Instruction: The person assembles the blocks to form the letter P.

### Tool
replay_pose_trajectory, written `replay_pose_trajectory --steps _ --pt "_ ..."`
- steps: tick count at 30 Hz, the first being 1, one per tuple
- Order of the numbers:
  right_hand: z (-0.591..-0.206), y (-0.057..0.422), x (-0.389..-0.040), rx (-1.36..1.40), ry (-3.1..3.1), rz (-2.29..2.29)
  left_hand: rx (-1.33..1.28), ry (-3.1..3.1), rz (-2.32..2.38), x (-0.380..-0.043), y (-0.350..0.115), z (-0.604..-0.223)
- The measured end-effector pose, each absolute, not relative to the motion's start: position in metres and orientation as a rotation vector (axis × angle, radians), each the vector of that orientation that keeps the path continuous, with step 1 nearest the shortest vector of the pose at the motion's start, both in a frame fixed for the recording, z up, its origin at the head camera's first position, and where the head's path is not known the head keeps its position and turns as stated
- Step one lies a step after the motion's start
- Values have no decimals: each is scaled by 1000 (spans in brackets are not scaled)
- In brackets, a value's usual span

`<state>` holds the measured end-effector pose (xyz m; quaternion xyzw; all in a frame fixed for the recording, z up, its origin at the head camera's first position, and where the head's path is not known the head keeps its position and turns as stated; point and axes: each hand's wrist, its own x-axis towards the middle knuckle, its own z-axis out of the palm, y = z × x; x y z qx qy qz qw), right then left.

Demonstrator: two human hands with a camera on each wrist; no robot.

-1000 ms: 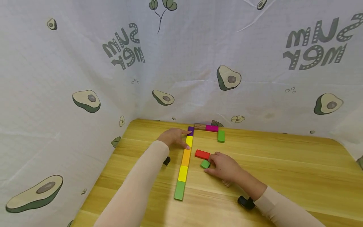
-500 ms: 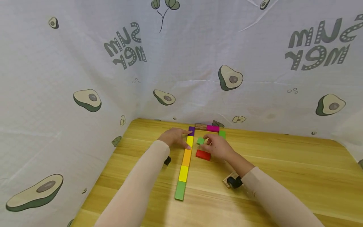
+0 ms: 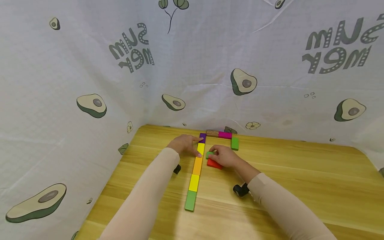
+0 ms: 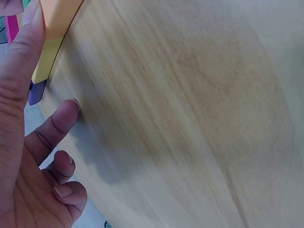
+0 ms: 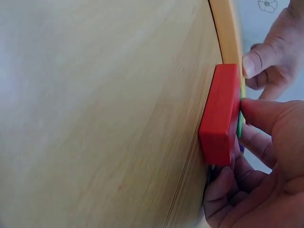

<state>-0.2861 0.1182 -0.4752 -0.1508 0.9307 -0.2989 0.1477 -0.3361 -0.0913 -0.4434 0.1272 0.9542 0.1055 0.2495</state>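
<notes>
A straight row of flat wooden blocks runs toward me: purple (image 3: 202,138), yellow, orange (image 3: 197,166), yellow (image 3: 194,183) and light green (image 3: 190,200). My left hand (image 3: 186,145) lies along its far left side, index finger on the purple block and thumb at the yellow-orange seam. In the left wrist view its other fingers curl loosely over the table. My right hand (image 3: 225,156) pinches a small green block (image 3: 209,155) between thumb and fingers, close to the row's right side. Just in front of that block lies a red block (image 3: 214,163), partly covered by the hand.
Along the table's far edge a brown wood-grain block (image 3: 212,133) and a magenta block (image 3: 225,135) continue from the purple one. Another green block (image 3: 235,144) stands at their right end. A patterned white cloth (image 3: 204,66) hangs behind the wooden table (image 3: 300,173).
My right hand has carried the small green block from in front of the red block, over to its far side, then slightly back toward it. The left hand has stayed in place.
</notes>
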Motion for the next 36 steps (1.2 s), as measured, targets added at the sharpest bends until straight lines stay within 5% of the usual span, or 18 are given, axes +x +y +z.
replay_pose_trajectory --steps 29,36 --pt "-467 146 -269 -371 2620 -907 324 2576 290 -339 -93 -446" --pt "-469 165 -260 -625 2655 -785 318 2576 304 -339 -91 -447"
